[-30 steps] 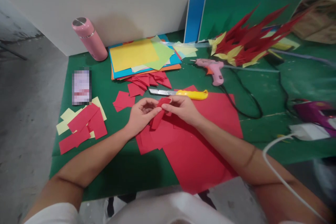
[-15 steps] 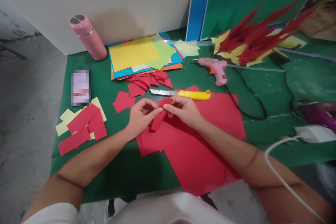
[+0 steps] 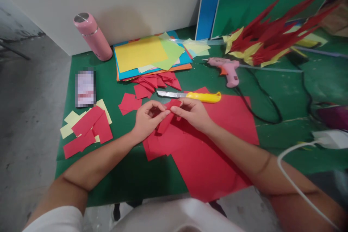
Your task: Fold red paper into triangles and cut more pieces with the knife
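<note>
Between both hands is a strip of red paper (image 3: 165,124), folded or bent near its top end. My left hand (image 3: 148,119) pinches its left edge between thumb and fingers. On the other side my right hand (image 3: 194,113) pinches the upper end with the thumb on top. Beneath them lie a large red sheet (image 3: 217,159) and smaller red pieces (image 3: 154,148). Just beyond the fingers rests a utility knife (image 3: 202,96) with a yellow handle, its blade pointing left. Cut red pieces (image 3: 129,103) lie beyond my left hand.
A pink glue gun (image 3: 227,69) with a black cord lies beyond the knife. Red and yellow paper spikes (image 3: 266,40) stand at the back right. Coloured sheets (image 3: 141,54), a pink flask (image 3: 94,36), a blurred phone (image 3: 85,88) and paper strips (image 3: 88,121) occupy the left. A white cable (image 3: 285,174) crosses my right arm.
The view has shifted slightly, so most things sit a little further right. Both hands keep their pinch on the red strip, with barely any visible movement.
</note>
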A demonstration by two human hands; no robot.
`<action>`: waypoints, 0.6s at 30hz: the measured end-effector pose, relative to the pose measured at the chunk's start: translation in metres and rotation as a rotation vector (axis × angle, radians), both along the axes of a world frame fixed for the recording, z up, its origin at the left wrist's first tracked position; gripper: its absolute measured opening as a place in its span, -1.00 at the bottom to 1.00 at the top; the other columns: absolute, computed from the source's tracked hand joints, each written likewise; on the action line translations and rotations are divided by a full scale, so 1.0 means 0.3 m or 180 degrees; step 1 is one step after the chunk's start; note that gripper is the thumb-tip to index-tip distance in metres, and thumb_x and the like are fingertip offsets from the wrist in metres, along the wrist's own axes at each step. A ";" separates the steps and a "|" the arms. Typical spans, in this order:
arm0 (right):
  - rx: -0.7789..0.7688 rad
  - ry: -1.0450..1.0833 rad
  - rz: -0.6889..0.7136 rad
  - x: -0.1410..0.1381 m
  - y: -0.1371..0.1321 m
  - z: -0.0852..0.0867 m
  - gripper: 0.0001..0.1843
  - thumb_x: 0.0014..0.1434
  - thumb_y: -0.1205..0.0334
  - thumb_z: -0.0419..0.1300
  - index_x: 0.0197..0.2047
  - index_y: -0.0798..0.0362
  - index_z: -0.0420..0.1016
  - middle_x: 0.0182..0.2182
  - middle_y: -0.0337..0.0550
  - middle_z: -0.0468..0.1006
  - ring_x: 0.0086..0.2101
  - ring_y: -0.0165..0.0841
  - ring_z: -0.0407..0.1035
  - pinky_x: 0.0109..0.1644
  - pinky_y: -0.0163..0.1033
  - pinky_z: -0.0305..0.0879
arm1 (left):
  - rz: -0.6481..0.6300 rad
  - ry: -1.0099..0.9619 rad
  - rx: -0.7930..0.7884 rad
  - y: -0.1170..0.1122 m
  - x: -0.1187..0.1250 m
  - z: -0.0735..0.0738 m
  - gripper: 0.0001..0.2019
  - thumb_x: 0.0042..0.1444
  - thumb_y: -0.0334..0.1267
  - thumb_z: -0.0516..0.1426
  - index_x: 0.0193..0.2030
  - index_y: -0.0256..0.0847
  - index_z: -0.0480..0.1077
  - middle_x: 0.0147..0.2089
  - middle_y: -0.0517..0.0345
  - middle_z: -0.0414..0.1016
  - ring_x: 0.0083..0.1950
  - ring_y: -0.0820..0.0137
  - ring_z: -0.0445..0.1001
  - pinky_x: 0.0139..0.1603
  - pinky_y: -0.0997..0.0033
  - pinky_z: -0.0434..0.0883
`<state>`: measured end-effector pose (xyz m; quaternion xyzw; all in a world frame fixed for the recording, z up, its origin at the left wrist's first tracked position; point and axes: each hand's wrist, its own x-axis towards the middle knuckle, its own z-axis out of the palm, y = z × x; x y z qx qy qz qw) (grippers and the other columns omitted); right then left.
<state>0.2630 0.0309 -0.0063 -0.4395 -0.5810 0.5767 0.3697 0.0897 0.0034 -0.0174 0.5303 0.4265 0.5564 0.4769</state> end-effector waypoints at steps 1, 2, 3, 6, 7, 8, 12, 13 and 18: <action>-0.0014 0.0017 0.0010 0.001 0.001 -0.002 -0.49 -0.01 -0.21 0.37 -0.57 0.01 0.32 -0.68 -0.34 0.36 -0.61 -0.47 0.25 -0.48 -0.30 0.19 | 0.0016 0.0028 0.0002 0.000 0.000 0.000 -0.71 0.02 -0.05 0.35 -0.39 -0.18 0.40 -0.38 0.22 0.47 -0.33 0.48 0.47 -0.27 0.42 0.46; -0.0037 0.0039 0.0032 0.001 0.001 -0.003 -0.51 -0.01 -0.20 0.38 -0.55 0.02 0.33 -0.67 -0.35 0.36 -0.61 -0.48 0.25 -0.49 -0.31 0.19 | 0.0029 0.0049 -0.0002 0.001 0.000 0.001 -0.70 0.01 -0.03 0.34 -0.39 -0.17 0.40 -0.39 0.22 0.47 -0.34 0.48 0.47 -0.27 0.42 0.46; -0.0061 0.0070 0.0058 0.002 0.002 -0.003 -0.53 -0.01 -0.19 0.38 -0.53 0.02 0.36 -0.66 -0.35 0.36 -0.61 -0.48 0.26 -0.49 -0.31 0.19 | 0.0035 0.0066 -0.0011 0.001 0.000 0.001 -0.70 0.01 -0.02 0.34 -0.39 -0.17 0.40 -0.39 0.22 0.47 -0.34 0.48 0.47 -0.27 0.42 0.46; -0.0094 0.0154 0.0116 0.004 0.005 -0.001 -0.57 -0.01 -0.17 0.38 -0.44 0.02 0.43 -0.59 -0.34 0.41 -0.61 -0.49 0.28 -0.50 -0.31 0.20 | 0.0004 0.0074 -0.0066 -0.001 0.001 0.001 -0.70 0.01 -0.02 0.34 -0.39 -0.17 0.40 -0.39 0.23 0.47 -0.35 0.48 0.47 -0.29 0.42 0.47; -0.0088 0.0170 0.0119 0.004 0.006 0.000 -0.58 -0.01 -0.17 0.38 -0.43 0.02 0.44 -0.58 -0.34 0.42 -0.60 -0.49 0.28 -0.50 -0.31 0.21 | -0.0019 0.0053 -0.0082 -0.001 0.001 0.001 -0.71 0.01 -0.03 0.35 -0.39 -0.17 0.40 -0.39 0.23 0.47 -0.36 0.48 0.47 -0.29 0.42 0.47; -0.0077 0.0182 0.0107 0.004 0.006 0.001 -0.58 -0.01 -0.16 0.39 -0.44 0.02 0.44 -0.58 -0.34 0.42 -0.61 -0.50 0.28 -0.50 -0.31 0.21 | -0.0044 0.0022 -0.0092 -0.002 0.002 0.000 -0.72 0.01 -0.05 0.35 -0.39 -0.17 0.41 -0.39 0.23 0.47 -0.35 0.48 0.47 -0.29 0.42 0.47; -0.0061 0.0211 0.0012 0.003 0.004 0.001 -0.56 -0.01 -0.16 0.39 -0.50 0.02 0.38 -0.65 -0.37 0.37 -0.63 -0.50 0.26 -0.50 -0.31 0.18 | -0.0116 -0.0057 -0.0027 -0.002 0.001 -0.003 -0.77 0.03 -0.10 0.34 -0.39 -0.16 0.44 -0.35 0.20 0.53 -0.29 0.46 0.51 -0.21 0.39 0.49; -0.0052 0.0226 -0.0009 0.003 0.003 0.001 -0.56 -0.01 -0.15 0.39 -0.51 0.02 0.38 -0.66 -0.37 0.37 -0.63 -0.50 0.26 -0.50 -0.31 0.18 | -0.0120 -0.0020 0.0020 -0.002 -0.001 -0.002 -0.80 0.04 -0.12 0.34 -0.38 -0.16 0.46 -0.33 0.19 0.55 -0.28 0.45 0.52 -0.18 0.37 0.50; 0.0003 0.0232 -0.0060 0.001 0.001 0.001 -0.57 0.00 -0.14 0.39 -0.53 0.01 0.37 -0.68 -0.36 0.38 -0.62 -0.48 0.25 -0.48 -0.30 0.19 | -0.0180 0.0427 0.0231 0.004 -0.015 0.011 -0.93 0.12 -0.16 0.29 -0.30 -0.05 0.59 -0.24 0.15 0.63 -0.19 0.38 0.58 -0.06 0.29 0.51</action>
